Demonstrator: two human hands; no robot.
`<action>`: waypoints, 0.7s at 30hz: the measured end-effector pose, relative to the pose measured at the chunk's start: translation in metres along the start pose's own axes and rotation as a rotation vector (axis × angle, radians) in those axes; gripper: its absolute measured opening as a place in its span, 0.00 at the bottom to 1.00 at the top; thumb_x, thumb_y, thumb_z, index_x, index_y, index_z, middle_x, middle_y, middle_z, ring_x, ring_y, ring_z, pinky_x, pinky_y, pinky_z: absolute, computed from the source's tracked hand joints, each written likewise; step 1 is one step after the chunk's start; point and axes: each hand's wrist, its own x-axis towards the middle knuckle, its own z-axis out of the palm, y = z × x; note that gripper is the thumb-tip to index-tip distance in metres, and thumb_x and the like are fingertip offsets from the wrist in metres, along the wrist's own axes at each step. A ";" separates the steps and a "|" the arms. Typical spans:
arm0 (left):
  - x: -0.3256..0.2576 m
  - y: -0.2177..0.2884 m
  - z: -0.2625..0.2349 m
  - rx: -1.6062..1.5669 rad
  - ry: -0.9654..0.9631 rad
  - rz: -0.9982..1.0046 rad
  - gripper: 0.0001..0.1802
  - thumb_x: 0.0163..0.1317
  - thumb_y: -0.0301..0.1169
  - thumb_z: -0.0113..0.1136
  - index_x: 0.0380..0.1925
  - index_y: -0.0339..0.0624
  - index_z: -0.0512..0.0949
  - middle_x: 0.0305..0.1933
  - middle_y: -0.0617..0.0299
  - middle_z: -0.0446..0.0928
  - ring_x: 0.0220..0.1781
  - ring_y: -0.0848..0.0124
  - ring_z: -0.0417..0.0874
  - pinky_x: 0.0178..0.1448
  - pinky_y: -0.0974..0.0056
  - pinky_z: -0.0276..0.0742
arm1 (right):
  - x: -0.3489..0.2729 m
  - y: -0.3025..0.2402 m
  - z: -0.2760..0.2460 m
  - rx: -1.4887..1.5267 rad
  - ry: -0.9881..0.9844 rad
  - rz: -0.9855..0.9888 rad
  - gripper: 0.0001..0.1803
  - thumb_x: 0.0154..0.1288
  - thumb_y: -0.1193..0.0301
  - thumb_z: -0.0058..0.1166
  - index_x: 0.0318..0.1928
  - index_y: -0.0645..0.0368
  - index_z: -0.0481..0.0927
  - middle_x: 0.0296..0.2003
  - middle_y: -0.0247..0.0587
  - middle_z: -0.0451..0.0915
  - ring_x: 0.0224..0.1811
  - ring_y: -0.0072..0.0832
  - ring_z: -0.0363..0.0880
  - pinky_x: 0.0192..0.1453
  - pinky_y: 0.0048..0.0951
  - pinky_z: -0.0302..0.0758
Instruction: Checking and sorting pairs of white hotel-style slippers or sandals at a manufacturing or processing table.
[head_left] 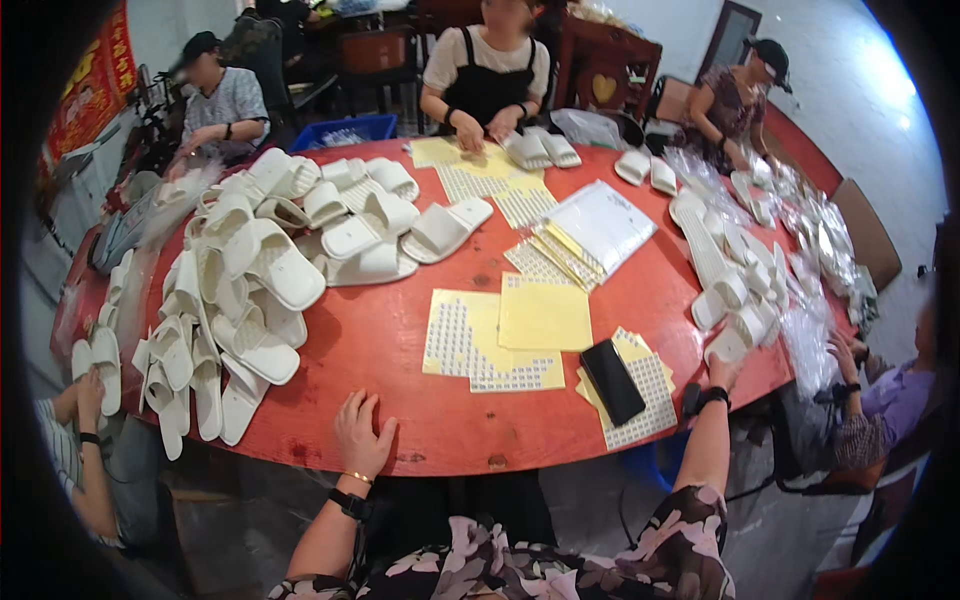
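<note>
My left hand (pixel 363 435) lies on the red table's front edge, fingers spread and holding nothing. At the right edge my right hand (pixel 722 373) is closed on the near end of a white slipper (pixel 733 343), part of a pile of white slippers (pixel 735 288). Its fingertips are partly hidden by the slipper. Left of that hand lies a black phone (pixel 612 383) on sticker sheets (pixel 652 400). More yellow-backed sticker sheets (pixel 545 312) lie in the middle, and a large heap of white slippers (pixel 262 262) covers the table's left side.
A clear plastic packet (pixel 605 225) lies beyond the sheets. Across the table (pixel 440 425), a person (pixel 490 75) has both hands at more sheets. Others sit at left and right. Clear plastic bags (pixel 812 335) line the right edge; a blue crate (pixel 345 130) stands behind.
</note>
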 end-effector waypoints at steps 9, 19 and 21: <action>-0.006 -0.002 0.009 -0.121 0.032 0.031 0.27 0.55 0.40 0.67 0.53 0.40 0.76 0.62 0.49 0.71 0.66 0.49 0.67 0.70 0.47 0.59 | 0.020 -0.034 -0.042 1.360 -0.322 0.296 0.10 0.63 0.67 0.59 0.42 0.55 0.79 0.29 0.30 0.79 0.21 0.22 0.73 0.22 0.23 0.67; 0.005 0.034 -0.004 -0.449 -0.057 -0.015 0.32 0.56 0.37 0.67 0.59 0.36 0.71 0.62 0.45 0.69 0.64 0.48 0.69 0.68 0.51 0.65 | -0.155 -0.167 -0.207 1.701 -0.657 -0.042 0.19 0.67 0.69 0.54 0.57 0.58 0.71 0.44 0.36 0.79 0.40 0.28 0.80 0.39 0.30 0.76; 0.005 0.042 -0.004 -0.828 -0.227 -0.114 0.35 0.58 0.37 0.68 0.63 0.36 0.67 0.65 0.46 0.67 0.67 0.52 0.68 0.70 0.53 0.65 | -0.200 -0.179 -0.228 1.720 -0.880 0.004 0.21 0.66 0.68 0.54 0.59 0.58 0.70 0.45 0.38 0.79 0.44 0.30 0.80 0.44 0.35 0.77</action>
